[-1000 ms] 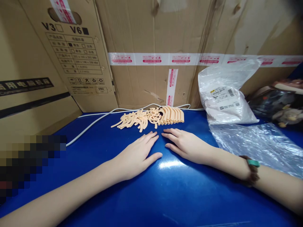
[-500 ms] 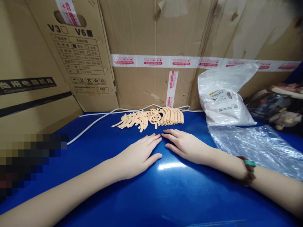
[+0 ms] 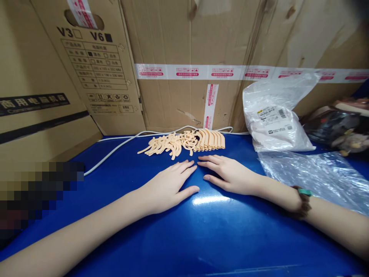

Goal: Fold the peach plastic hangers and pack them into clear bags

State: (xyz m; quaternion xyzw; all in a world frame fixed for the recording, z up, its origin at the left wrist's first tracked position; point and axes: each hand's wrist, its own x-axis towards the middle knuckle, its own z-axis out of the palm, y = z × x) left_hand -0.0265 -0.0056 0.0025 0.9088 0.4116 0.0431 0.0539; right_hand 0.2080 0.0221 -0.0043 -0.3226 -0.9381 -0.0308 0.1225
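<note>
My left hand (image 3: 168, 185) lies palm down on the blue tabletop (image 3: 230, 238), its thumb spread from the fingers. Facing it, my right hand (image 3: 230, 175) rests palm down too, with thumb and fingers apart. The fingertips of the two hands are close together, and neither hand holds anything. Just beyond them is a heap of beige curved flat pieces (image 3: 165, 145), loosely overlapped on the left. At its right end, similar beige bent pieces (image 3: 211, 139) stand in a neat row. What these pieces are made of I cannot tell.
Large cardboard boxes (image 3: 170, 104) wall off the back and left. A white cable (image 3: 112, 151) runs along the back edge. On the right stand a filled white plastic bag (image 3: 276, 129) and a flat clear plastic sheet (image 3: 317, 177). Dark bagged items (image 3: 346, 127) sit at far right.
The camera view has shifted very slightly. Both hands keep nearly the same place on the table, and the beige pieces have not moved.
</note>
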